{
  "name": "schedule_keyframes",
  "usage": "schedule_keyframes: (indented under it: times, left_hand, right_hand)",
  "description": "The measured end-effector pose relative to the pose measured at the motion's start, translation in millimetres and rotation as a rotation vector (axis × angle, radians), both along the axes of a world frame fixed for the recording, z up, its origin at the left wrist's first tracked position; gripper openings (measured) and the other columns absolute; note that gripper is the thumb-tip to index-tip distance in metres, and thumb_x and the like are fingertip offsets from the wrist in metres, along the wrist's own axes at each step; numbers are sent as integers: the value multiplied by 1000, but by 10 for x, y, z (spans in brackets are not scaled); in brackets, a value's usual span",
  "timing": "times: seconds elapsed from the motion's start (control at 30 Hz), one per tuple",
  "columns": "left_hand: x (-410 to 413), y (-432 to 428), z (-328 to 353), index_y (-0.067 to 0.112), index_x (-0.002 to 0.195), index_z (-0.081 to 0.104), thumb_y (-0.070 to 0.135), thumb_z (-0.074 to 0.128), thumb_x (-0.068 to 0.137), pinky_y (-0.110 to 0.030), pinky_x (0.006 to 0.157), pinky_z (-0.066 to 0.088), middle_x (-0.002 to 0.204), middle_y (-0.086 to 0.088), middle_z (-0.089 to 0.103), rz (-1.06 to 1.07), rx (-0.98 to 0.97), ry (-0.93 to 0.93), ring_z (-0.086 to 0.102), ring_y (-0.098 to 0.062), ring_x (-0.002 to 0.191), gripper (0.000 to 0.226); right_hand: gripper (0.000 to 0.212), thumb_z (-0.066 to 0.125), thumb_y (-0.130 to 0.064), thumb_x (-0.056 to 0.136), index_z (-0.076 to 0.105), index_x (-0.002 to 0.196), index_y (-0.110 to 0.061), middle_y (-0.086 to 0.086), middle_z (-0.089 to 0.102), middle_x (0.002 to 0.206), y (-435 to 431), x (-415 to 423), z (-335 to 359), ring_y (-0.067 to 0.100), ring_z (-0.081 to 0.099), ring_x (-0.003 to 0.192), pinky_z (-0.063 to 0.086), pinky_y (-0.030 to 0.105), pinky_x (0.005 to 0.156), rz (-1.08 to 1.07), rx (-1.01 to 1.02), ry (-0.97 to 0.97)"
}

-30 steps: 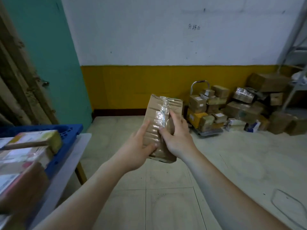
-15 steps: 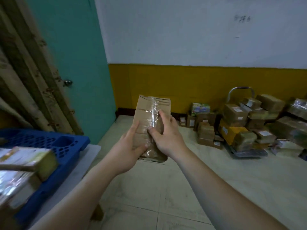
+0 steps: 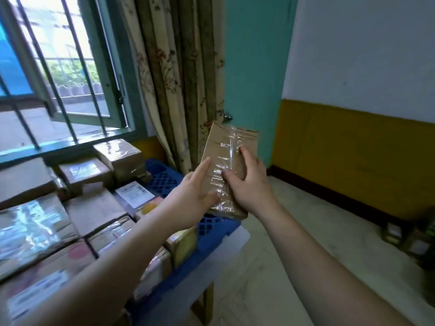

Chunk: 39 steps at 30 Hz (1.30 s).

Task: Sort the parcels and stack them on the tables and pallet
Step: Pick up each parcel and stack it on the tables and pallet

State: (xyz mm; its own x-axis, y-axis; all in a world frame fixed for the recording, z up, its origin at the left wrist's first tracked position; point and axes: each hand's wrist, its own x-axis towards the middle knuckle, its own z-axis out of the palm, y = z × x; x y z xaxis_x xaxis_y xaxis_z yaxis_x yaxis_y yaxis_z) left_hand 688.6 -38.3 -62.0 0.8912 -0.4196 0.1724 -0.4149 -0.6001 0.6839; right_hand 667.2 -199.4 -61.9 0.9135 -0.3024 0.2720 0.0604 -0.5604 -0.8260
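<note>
Your left hand and right hand grip the box, which looks light, stiff and a bit slippery; hold its sides.

Midair taped parcel in left hand, right hand, near blue pallet

Parcels lie on the pallet on the table, left, below the window.
</note>
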Motion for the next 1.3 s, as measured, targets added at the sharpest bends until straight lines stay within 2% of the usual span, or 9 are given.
schedule_keyframes:
  times: [0.1, 0.2, 0.3, 0.47, 0.57, 0.7, 0.87, 1.03, 1.3]
  left_hand:
    - [304, 397, 11, 48, 147, 3, 35, 62, 89, -36, 94, 48, 134, 9, 35, 130, -38, 18, 50, -12, 108, 84]
    - [544, 799, -30, 42, 149, 9, 29, 66, 87, -41, 95, 48, 134, 5, 38, 296, -43, 7, 52, -17, 111, 85]
    - [736, 1161, -101, 38, 150, 13, 27, 66, 87, -33, 101, 43, 142, 1, 38, 465, -23, -8, 50, -17, 118, 83]
    - [904, 1569, -238, 29, 151, 16, 29, 65, 88, -8, 95, 23, 152, 3, 25, 686, 43, -3, 36, -9, 127, 80]
    - [949, 1765, -318, 25, 151, 18, 31, 65, 88, -11, 100, 20, 153, 0, 27, 800, 82, 10, 31, -13, 135, 79]
    - [941, 1961, -479, 25, 151, 18, 33, 64, 88, -17, 107, 21, 154, -2, 28, 899, 143, 119, 31, -15, 137, 78]
    - [976, 2081, -661, 38, 150, 11, 45, 52, 92, -29, 112, 27, 154, -3, 30, 950, 162, 326, 35, -20, 137, 71]
    - [1123, 2104, -634, 36, 150, 18, 43, 47, 95, -27, 104, 30, 151, -6, 36, 988, 146, 375, 40, -23, 133, 62]
    - [1185, 2154, -619, 36, 150, 18, 45, 47, 95, -30, 108, 30, 152, -5, 35, 981, 173, 405, 38, -22, 135, 62]
  right_hand:
    - [72, 59, -46, 93, 19, 154, -38, -1, 23, 156, 383, 536, 0, 21, 33, 138, 28, 33, 108, 126, -18, -9]
    - [71, 59, -46, 93, 20, 152, -41, -4, 22, 156, 823, 1028, -50, 20, 35, 136, 30, 30, 104, 284, -19, 12]
    - [69, 60, -42, 94, 23, 153, -37, 0, 25, 154, 1239, 1451, -117, 19, 36, 135, 25, 20, 98, 445, 4, 18]
    - [68, 57, -43, 95, 21, 153, -37, 4, 23, 152, 1826, 2021, -263, 26, 38, 132, 31, 25, 93, 728, -38, 91]
    - [68, 55, -45, 96, 18, 154, -37, 4, 18, 158, 2111, 2220, -341, 28, 38, 134, 35, 28, 92, 858, -71, 142]
    - [71, 56, -44, 96, 18, 155, -34, 5, 13, 160, 2375, 2311, -524, 28, 36, 138, 38, 37, 107, 980, -105, 232]
    - [70, 55, -45, 96, 19, 155, -34, 6, 18, 159, 2548, 2430, -729, 28, 37, 137, 35, 41, 112, 1014, -145, 372]
    - [75, 58, -50, 91, 22, 154, -34, 12, 33, 151, 2694, 2584, -726, 31, 49, 126, 45, 46, 106, 1003, -186, 503]
    - [72, 55, -50, 94, 21, 155, -33, 13, 27, 152, 2748, 2652, -729, 34, 45, 129, 42, 45, 107, 999, -261, 493]
